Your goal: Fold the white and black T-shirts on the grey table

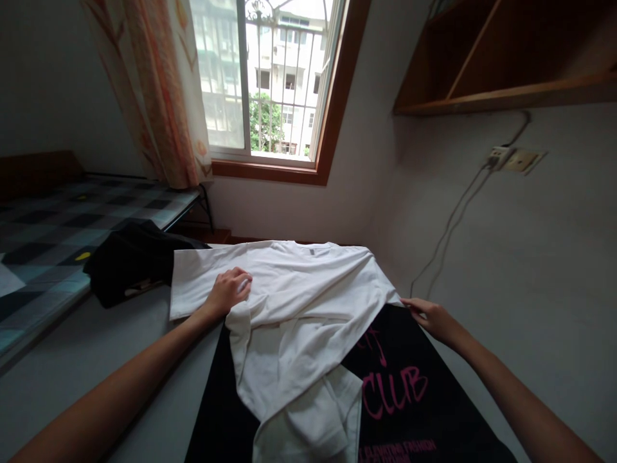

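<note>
A white T-shirt (pixel 308 283) lies spread over a black garment (pixel 400 360) with pink lettering, its neckline toward the window and its lower part bunched and folded toward me. My left hand (pixel 231 290) is closed on the T-shirt's fabric near the left sleeve, a bit of white showing between the curled fingers. At the other side, my right hand (pixel 428 316) pinches the edge of the right sleeve between thumb and fingers. The black garment beneath is partly covered by the white cloth.
A crumpled black cloth (pixel 132 257) lies left of the T-shirt on the pale table (pixel 144 360). Beyond it stands a bed with a checked cover (pixel 43 218). A barred window, a curtain (pixel 164 96), a wooden shelf (pixel 506 90) and a wall socket with cables (pixel 515 159) surround the spot.
</note>
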`<state>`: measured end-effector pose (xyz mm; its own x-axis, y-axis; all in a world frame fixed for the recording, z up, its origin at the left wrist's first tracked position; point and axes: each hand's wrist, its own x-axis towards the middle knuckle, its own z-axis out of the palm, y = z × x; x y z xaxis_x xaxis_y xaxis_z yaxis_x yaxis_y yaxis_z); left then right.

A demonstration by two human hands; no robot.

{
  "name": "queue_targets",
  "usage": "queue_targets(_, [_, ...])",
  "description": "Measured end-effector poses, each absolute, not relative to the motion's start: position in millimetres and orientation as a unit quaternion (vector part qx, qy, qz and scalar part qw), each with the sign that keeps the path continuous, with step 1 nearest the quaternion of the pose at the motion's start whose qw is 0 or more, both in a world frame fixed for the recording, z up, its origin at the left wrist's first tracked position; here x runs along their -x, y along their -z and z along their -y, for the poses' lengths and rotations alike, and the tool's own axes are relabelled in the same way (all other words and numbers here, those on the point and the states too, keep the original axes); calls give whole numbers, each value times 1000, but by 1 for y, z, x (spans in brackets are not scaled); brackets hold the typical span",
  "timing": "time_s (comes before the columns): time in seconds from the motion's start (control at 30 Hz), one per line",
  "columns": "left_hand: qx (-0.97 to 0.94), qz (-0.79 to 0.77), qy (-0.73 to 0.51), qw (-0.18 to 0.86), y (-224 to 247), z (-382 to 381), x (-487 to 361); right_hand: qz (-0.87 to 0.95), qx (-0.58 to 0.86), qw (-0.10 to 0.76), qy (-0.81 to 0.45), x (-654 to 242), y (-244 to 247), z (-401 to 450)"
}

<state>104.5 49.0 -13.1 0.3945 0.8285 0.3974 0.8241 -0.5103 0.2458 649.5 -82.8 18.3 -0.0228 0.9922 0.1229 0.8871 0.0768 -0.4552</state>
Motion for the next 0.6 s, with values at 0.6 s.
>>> queue_targets(0.6, [-840, -486, -240, 2, 15, -50, -102, 609, 761, 221, 13, -650, -8, 103])
